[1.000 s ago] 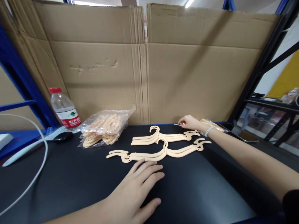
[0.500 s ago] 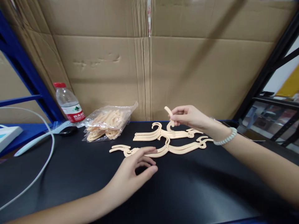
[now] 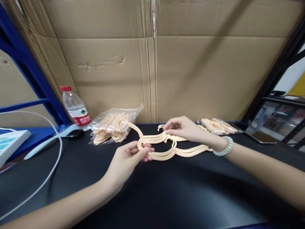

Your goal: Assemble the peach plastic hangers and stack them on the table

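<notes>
My left hand (image 3: 126,160) is closed on a curved beige hanger piece (image 3: 135,129), its thin end pointing up and left. My fingers hide whether this piece joins the front hanger (image 3: 190,152), which lies flat with its parts spread on the dark tabletop. My right hand (image 3: 182,128) has its fingertips pinched at the middle of the rear hanger (image 3: 152,138), close beside its hook (image 3: 161,127). That hand covers part of the rear hanger's right side.
A clear bag of beige hanger parts (image 3: 111,125) stands at the back left, with another such bag (image 3: 218,126) at the back right. A water bottle (image 3: 76,108), a black mouse (image 3: 75,134) and a white cable (image 3: 59,152) are on the left. Cardboard (image 3: 107,70) walls the back.
My left hand has closed, now holding a curved piece. My right hand has come down and left to the rear hanger; the piece it held up no longer shows in it.
</notes>
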Action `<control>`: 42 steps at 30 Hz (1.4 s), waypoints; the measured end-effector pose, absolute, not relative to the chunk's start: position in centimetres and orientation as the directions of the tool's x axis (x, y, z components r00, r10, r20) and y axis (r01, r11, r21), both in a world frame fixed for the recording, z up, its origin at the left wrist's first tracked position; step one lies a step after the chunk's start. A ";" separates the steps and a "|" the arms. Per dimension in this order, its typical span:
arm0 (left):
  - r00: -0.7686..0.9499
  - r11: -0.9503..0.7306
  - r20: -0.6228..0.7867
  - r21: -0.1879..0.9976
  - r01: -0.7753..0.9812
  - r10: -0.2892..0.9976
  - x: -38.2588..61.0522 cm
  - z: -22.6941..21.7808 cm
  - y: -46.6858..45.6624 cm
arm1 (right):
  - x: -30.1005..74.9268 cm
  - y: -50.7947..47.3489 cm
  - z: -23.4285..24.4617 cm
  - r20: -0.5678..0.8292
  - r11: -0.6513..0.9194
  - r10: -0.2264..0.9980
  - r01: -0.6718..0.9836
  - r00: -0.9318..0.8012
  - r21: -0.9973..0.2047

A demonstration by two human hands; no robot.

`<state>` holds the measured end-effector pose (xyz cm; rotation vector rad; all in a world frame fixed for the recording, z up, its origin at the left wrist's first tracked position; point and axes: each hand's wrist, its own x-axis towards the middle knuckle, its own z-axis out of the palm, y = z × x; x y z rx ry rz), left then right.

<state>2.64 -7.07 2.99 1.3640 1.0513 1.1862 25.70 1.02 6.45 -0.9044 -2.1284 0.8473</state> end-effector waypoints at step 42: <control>0.526 0.147 0.060 0.928 -0.343 0.848 0.5 4.9 -5.2 | 33.4 -3.5 2.5 0.738 0.789 0.539 0.551 -0.406 -0.273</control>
